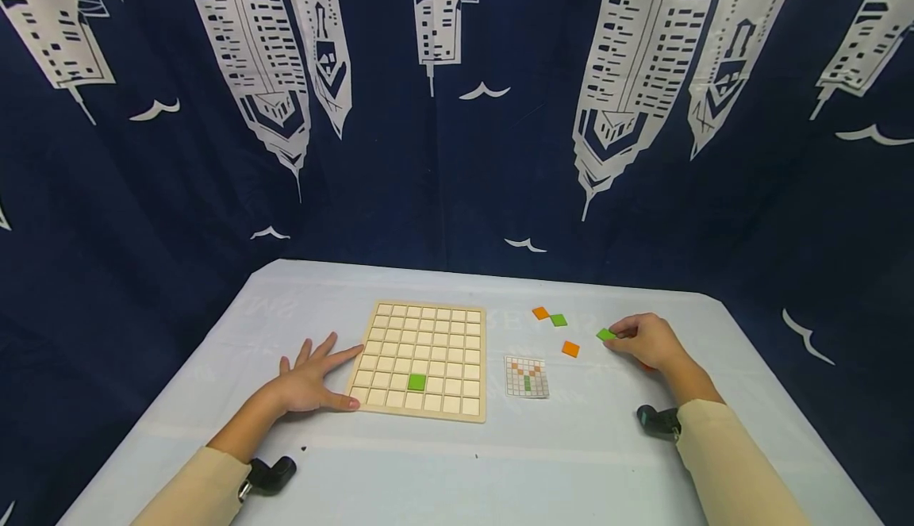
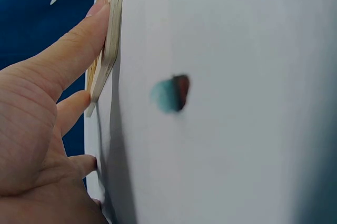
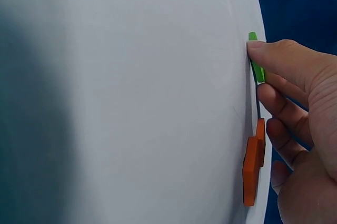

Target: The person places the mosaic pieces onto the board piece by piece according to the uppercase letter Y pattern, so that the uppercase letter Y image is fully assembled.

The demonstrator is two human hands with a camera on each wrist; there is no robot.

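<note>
At the left side of a wooden grid board, my left hand has its fingers spread. Its thumb touches the near left corner and its index fingertip the left edge. One green tile sits in a cell toward the board's near side. Right of the board, my right hand pinches another green tile between thumb and fingers, low over the table. In the right wrist view, two orange tiles lie overlapping beside the curled lower fingers; the head view shows only a sliver of orange under that hand.
Between board and right hand lies a small printed pattern card with a coloured grid. Beyond it are two loose orange tiles and a green tile. A dark blue printed curtain hangs behind the white table.
</note>
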